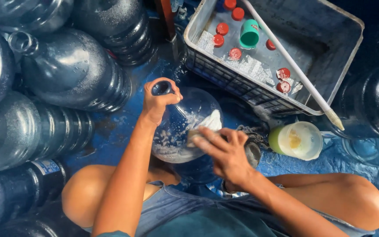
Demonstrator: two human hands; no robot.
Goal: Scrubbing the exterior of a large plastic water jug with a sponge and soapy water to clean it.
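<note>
A large clear blue water jug (185, 118) stands between my knees, its shoulder covered in white soap foam. My left hand (158, 101) grips the jug's neck at the open mouth. My right hand (224, 151) presses a small sponge (194, 137) against the foamy side of the jug. I sit low, with both bare knees showing at the bottom of the view.
Several big blue jugs (71, 70) lie piled on the left, and more stand at the right (373, 105). A grey crate (259, 94) holds red caps, a green cup and a white stick. A round tub with yellow-green contents (297, 140) sits on the wet blue floor.
</note>
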